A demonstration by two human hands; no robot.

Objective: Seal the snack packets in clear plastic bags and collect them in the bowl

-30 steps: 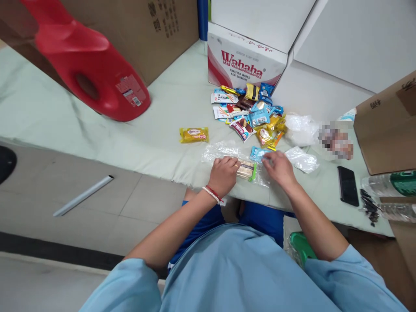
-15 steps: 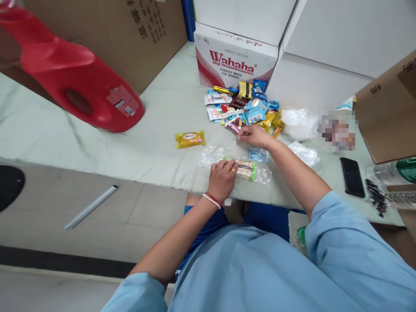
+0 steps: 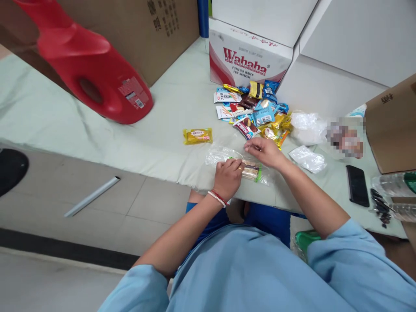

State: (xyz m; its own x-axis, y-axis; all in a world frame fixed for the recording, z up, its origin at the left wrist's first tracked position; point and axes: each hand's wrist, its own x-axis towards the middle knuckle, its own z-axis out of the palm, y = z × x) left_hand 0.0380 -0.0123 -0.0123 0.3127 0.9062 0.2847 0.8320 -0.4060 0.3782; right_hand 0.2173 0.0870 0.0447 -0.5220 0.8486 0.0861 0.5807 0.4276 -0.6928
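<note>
Left hand: palm down, fingers together & lightly bent over L part of a long tan packet in clear film w/ green ends; touching, can't tell if gripping or just pressing.
Bracelet: white beads w/ red cord, on L wrist.
Right hand: thumb & fingertips narrow, just beyond packet's R half; can't tell if they meet or pinch any film.
Long packet: flat on pale green cloth table cover, nr front edge, in front of person; R end shows, rest partly under L hand.
Plastic: loose crinkled transparent wrap, around packet, spreading past L hand.
Pile: heap of blue, yellow, white & brown snack packets, beyond R hand, close to white-and-red cardboard Wahaha carton; maroon-and-white packet nearest R fingertips.
Yellow: single shiny oblong packet, L of pile, apart.
R side: crumpled clear plastic bag nr R forearm; flat black phone farther R.
L side: big red plastic jug by brown cardboard box, well apart from hands.
</note>
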